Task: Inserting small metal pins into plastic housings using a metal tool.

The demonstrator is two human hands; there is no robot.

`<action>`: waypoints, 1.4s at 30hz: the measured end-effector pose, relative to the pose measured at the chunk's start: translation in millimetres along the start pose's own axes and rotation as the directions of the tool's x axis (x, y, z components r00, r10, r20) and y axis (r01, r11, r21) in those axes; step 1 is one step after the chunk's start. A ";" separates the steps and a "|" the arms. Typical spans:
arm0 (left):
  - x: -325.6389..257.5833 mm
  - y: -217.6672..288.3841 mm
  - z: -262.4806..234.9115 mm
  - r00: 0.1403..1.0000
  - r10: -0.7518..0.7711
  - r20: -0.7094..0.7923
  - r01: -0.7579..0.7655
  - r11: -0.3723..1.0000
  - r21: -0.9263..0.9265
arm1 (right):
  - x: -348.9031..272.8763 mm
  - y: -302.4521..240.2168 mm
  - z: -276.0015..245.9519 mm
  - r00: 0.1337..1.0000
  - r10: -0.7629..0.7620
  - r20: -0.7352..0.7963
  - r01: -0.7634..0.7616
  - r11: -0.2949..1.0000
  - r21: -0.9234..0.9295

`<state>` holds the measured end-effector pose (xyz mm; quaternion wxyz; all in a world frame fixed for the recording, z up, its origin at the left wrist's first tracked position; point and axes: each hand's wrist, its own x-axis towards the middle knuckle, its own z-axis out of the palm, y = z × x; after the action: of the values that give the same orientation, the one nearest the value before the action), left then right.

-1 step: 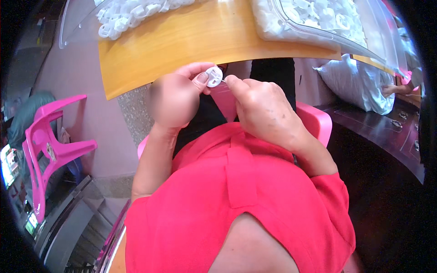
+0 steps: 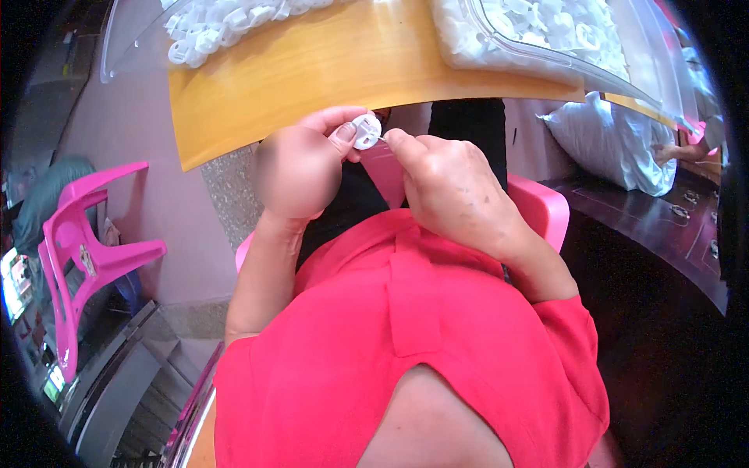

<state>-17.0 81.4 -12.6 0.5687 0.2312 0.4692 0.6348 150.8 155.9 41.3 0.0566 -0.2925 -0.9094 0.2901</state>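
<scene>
No displacement is visible relative to the earlier frame. The left hand holds a round white disc in a narrow thumb-and-finger grip. The disc, lacking a long axis, lies at the left fingertips, just off the desk edge. The right hand is just right of it; its fingertips are bunched, contents indeterminable.

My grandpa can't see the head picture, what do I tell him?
The person's left hand holds a small round white piece, with the right hand close beside it. Beyond are two heaps of white pieces at a yellow-brown table; a pink chair is off to the left.
</scene>
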 end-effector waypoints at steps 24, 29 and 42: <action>-9.1 -6.1 -0.1 1.000 -0.015 0.005 0.013 0.961 0.277 | 9.6 -3.0 -4.1 0.926 -0.294 0.236 0.359 0.880 -0.311; -7.9 -7.0 -3.7 0.994 -0.105 0.039 0.089 0.951 0.296 | 2.1 -4.5 4.0 0.920 -0.320 0.225 0.388 0.824 -0.413; -0.1 -0.1 -3.1 0.984 -0.140 0.113 0.150 0.985 -0.086 | -14.8 12.5 -7.1 0.992 -0.125 -0.020 0.123 0.988 -0.099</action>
<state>-19.5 80.3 -14.1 0.6478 0.2028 0.4237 0.5997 171.1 159.3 41.2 0.0719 -0.2416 -0.9381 0.2375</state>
